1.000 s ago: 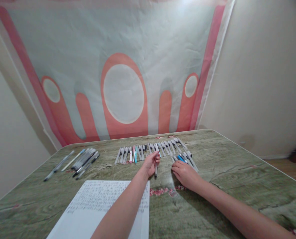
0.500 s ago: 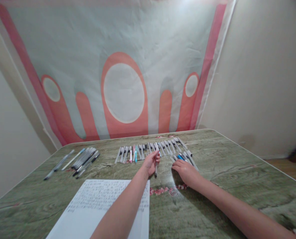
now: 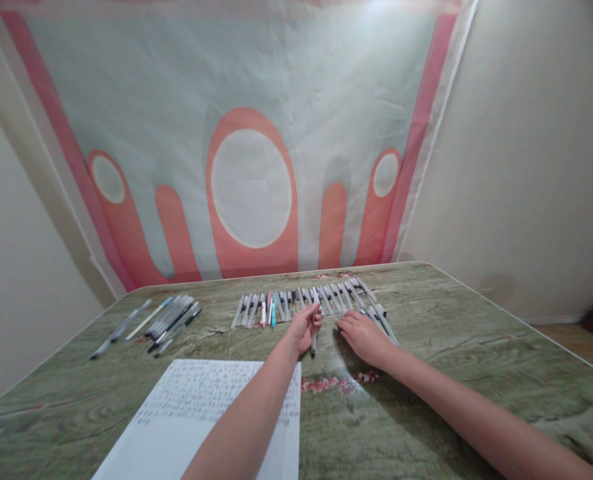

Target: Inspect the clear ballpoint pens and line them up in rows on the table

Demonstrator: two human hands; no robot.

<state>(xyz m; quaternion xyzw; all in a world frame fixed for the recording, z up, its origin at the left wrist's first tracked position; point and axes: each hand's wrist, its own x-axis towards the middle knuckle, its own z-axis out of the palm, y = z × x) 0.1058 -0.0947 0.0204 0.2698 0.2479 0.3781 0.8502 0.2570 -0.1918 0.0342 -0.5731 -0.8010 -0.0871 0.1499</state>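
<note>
My left hand [image 3: 305, 328] is closed around a grey pen [image 3: 314, 343], which points down toward the table's near side. To its right, my right hand [image 3: 361, 335] lies low over the table, its fingertips close together beside a small group of pens [image 3: 387, 325] that it partly covers. Whatever those fingertips pinch, if anything, is too small to make out. Beyond both hands runs a long row of pens [image 3: 284, 307], mostly grey with dark grips, with pink and turquoise ones in its left part.
A bundle of pens [image 3: 174, 320] lies on the left of the wood-patterned table [image 3: 476, 373], with slimmer ones beside it [image 3: 121, 330]. A handwritten sheet [image 3: 176, 427] lies under my left forearm. Behind the table hangs a grey and coral backdrop [image 3: 251, 257].
My right hand has moved a little to the left, off part of the right-hand pen group. My left hand still holds the pen in nearly the same place. The view has shifted slightly.
</note>
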